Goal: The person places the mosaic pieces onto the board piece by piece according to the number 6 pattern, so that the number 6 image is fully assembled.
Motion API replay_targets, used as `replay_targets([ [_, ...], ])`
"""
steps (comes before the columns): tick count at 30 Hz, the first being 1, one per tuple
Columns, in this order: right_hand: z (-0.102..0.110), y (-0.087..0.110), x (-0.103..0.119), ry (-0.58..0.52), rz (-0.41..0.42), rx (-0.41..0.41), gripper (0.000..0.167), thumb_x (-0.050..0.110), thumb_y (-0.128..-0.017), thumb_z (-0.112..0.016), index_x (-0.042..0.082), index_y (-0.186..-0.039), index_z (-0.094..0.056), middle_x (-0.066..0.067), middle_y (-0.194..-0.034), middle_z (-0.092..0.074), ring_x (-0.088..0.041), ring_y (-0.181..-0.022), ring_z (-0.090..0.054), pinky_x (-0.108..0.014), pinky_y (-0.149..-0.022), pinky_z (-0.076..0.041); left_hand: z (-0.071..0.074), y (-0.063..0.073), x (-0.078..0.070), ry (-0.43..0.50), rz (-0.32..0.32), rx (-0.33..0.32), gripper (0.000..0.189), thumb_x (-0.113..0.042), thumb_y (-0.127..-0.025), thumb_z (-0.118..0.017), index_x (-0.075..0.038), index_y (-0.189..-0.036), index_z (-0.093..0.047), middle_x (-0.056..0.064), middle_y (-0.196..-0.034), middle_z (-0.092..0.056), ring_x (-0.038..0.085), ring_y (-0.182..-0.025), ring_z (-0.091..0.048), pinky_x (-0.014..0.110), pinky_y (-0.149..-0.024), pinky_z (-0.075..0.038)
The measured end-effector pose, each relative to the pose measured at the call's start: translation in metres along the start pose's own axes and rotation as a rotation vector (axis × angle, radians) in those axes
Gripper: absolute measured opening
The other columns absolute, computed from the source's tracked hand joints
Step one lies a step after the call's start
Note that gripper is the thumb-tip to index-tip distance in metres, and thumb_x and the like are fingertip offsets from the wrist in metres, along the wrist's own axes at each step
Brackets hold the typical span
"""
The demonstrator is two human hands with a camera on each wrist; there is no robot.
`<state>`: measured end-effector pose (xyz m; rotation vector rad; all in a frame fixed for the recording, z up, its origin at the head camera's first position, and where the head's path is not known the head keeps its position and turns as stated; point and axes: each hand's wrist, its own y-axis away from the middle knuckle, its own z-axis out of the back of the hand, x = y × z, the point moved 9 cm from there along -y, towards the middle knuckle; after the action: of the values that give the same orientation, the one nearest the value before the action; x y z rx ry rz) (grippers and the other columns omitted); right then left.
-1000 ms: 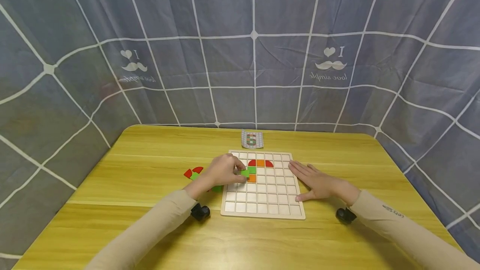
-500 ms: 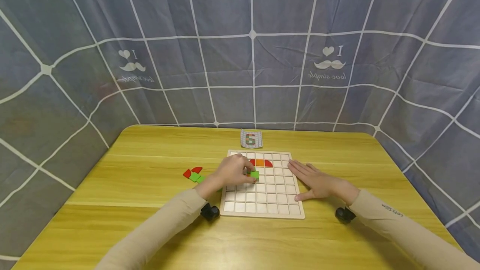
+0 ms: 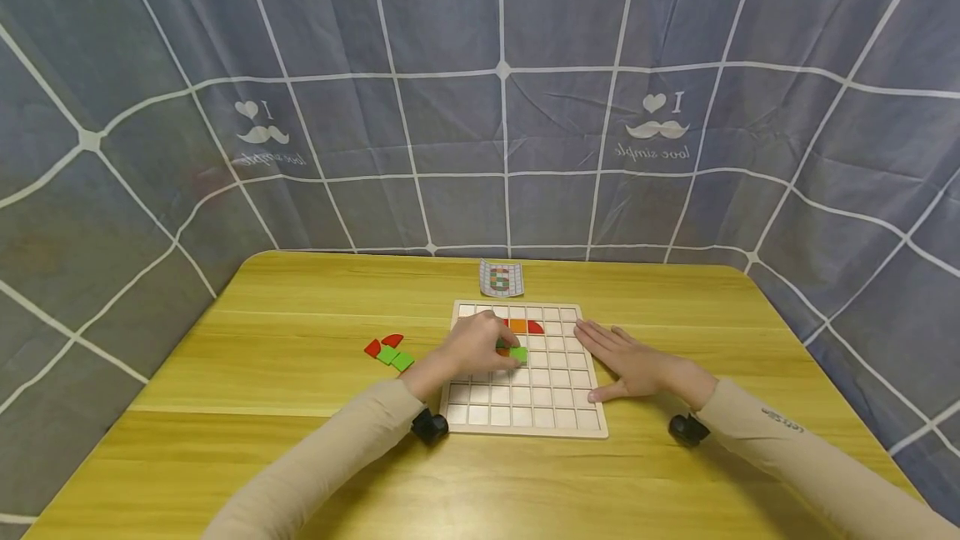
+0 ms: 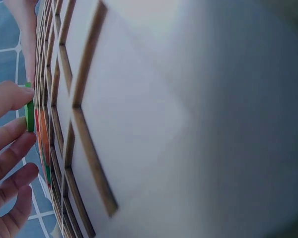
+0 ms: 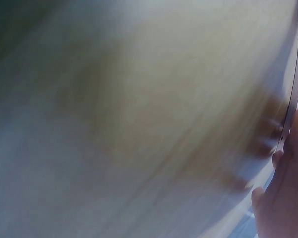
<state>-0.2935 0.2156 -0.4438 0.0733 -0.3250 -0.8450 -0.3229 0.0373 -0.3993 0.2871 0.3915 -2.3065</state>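
My left hand pinches a green square tile between thumb and fingers, close over the middle of the gridded wooden board. In the left wrist view the green tile stands edge-on between thumb and fingertips. On the board lie an orange square tile and a red quarter-round tile; other tiles beside them are partly hidden by the left hand. My right hand rests with straight fingers on the board's right edge, thumb spread toward the near side.
Left of the board lie two red quarter-round tiles and green square tiles on the wooden table. A small card printed with a coloured grid pattern lies behind the board. A grey curtain surrounds the table.
My left hand has moved to the right across the board with the green tile, uncovering more of the loose tiles at the left. The right hand stays in place.
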Motion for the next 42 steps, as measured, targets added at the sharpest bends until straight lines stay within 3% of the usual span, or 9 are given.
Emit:
replay_targets([
  [10, 0.001, 0.000, 0.002, 0.007, 0.018, -0.016, 0.101, 0.060, -0.088, -0.056, -0.001, -0.153, -0.009, -0.024, -0.160, -0.004, -0.041, -0.147, -0.010, -0.062, -0.114, -0.011, -0.008, -0.002, 0.000, -0.042, 0.025, 0.034, 0.020, -0.035, -0.077, -0.077, -0.021, -0.092, -0.079, -0.008, -0.087, -0.072, 0.007, -0.075, -0.050, 0.018, -0.052, -0.038],
  [28, 0.003, 0.000, 0.003, 0.005, 0.026, -0.023, 0.102, 0.060, -0.087, -0.056, -0.001, -0.153, -0.008, -0.025, -0.159, -0.004, -0.042, -0.147, -0.009, -0.064, -0.113, -0.012, -0.007, -0.001, 0.003, -0.022, 0.022, 0.051, 0.024, -0.037, -0.079, -0.078, -0.020, -0.095, -0.078, -0.006, -0.088, -0.067, 0.010, -0.082, -0.052, 0.019, -0.053, -0.037],
  [35, 0.003, 0.001, 0.003, -0.009, 0.042, -0.034, 0.102, 0.059, -0.087, -0.057, -0.003, -0.153, -0.009, -0.026, -0.159, -0.004, -0.043, -0.146, -0.009, -0.065, -0.113, -0.012, -0.005, 0.000, 0.004, -0.033, 0.006, 0.038, 0.026, -0.037, -0.079, -0.078, -0.020, -0.098, -0.078, -0.005, -0.093, -0.069, 0.010, -0.083, -0.054, 0.019, -0.055, -0.040],
  [42, 0.001, 0.001, 0.001, -0.016, 0.029, -0.024, 0.102, 0.058, -0.087, -0.058, -0.002, -0.153, -0.008, -0.025, -0.159, -0.003, -0.042, -0.147, -0.008, -0.064, -0.113, -0.010, 0.002, 0.007, 0.010, -0.002, 0.045, 0.005, 0.024, -0.034, -0.080, -0.077, -0.019, -0.099, -0.077, -0.003, -0.100, -0.070, 0.016, -0.094, -0.058, 0.028, -0.062, -0.047],
])
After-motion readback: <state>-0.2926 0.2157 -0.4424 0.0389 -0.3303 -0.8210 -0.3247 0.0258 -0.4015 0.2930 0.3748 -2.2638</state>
